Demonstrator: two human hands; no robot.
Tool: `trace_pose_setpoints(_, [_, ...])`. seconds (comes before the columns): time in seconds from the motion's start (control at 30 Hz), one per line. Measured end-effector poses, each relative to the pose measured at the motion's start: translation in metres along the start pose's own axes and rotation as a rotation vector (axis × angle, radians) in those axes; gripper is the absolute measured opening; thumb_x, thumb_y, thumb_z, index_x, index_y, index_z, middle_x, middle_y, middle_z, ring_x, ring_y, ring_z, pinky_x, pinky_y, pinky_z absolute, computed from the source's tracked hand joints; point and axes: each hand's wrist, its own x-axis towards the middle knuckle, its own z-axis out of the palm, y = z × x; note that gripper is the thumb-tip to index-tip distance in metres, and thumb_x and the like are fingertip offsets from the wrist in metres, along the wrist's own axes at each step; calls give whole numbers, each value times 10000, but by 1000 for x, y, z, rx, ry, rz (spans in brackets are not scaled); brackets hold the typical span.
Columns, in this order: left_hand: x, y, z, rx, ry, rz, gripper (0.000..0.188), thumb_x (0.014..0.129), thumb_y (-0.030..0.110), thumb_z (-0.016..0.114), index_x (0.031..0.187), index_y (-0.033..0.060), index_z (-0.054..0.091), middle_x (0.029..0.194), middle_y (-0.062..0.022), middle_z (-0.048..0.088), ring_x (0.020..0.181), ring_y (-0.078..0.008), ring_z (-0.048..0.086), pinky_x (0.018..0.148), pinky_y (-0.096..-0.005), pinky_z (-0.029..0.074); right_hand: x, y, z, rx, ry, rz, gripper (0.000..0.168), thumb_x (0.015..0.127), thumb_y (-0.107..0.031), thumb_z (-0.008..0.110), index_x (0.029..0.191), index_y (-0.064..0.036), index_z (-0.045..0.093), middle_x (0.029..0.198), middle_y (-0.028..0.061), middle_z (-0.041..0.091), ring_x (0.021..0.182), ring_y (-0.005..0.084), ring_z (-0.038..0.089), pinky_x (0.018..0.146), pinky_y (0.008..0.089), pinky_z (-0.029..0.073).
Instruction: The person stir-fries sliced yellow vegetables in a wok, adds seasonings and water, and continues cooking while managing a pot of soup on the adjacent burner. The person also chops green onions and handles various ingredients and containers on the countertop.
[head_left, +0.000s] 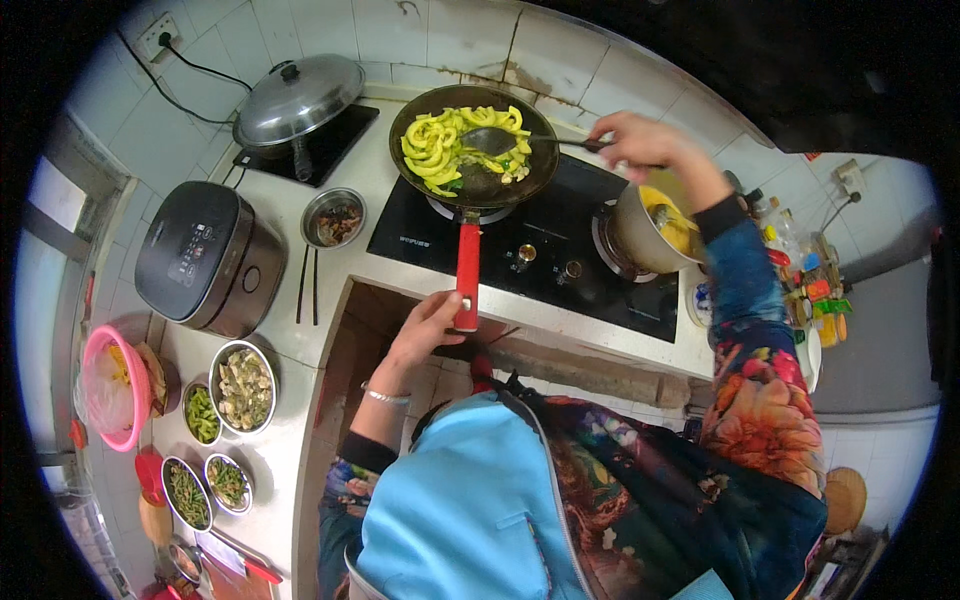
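My left hand (424, 326) grips the end of the red handle (468, 259) of a dark frying pan (486, 186). The pan sits on the left burner of a black glass gas hob (551, 244). Curved yellow-green vegetable slices (435, 150) are heaped mostly at its left, with a few pale pieces at the lower right. In my right hand (637, 146), slightly blurred, is a black cooking spatula (489, 140) whose head rests among the slices. Below my right forearm, a pot (651, 232) with yellow contents and a metal spoon stands on the right burner.
A lidded wok (300, 105) stands on an induction plate at the back left. Nearer are a small metal bowl (334, 217), chopsticks (307, 285), a rice cooker (210, 255) and several bowls of food (244, 386). A red-handled knife (259, 570) lies lower left; bottles (787, 232) crowd the right.
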Motion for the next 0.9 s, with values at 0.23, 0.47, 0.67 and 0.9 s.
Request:
trace_pose_setpoints(0.23, [36, 12, 35, -299, 100, -94, 363, 1006, 349, 430, 1215, 67, 522, 746, -36, 573, 531, -124, 523, 472, -275, 466, 45, 6, -79, -341, 165, -96, 368, 867, -92, 504, 1226, -16, 536, 763, 63, 618, 475, 108, 549, 403, 271, 515])
trace_pose_setpoints(0.47, [28, 39, 4, -138, 105, -123, 336, 1011, 317, 422, 1201, 59, 522, 661, -28, 531, 445, -114, 485, 400, -252, 406, 174, 39, -70, -171, -116, 72, 322, 937, -169, 482, 1233, -78, 572, 750, 40, 655, 397, 55, 427, 315, 223, 323])
trace_pose_setpoints(0.67, [22, 58, -14, -102, 81, -189, 317, 1005, 278, 452, 1174, 17, 513, 691, -69, 565, 473, -152, 527, 440, -284, 468, 172, 54, -11, 136, -331, -74, 327, 966, -165, 475, 1272, -83, 558, 759, 48, 650, 391, 30, 395, 317, 198, 299])
trace_pose_setpoints(0.9, [58, 14, -52, -429, -84, -163, 328, 1002, 271, 454, 1160, 1, 551, 803, -109, 647, 625, -187, 646, 561, -300, 551, 76, 49, -25, -566, 156, -660, 346, 839, -23, 578, 1184, -15, 609, 886, 169, 673, 705, 276, 633, 619, 348, 508])
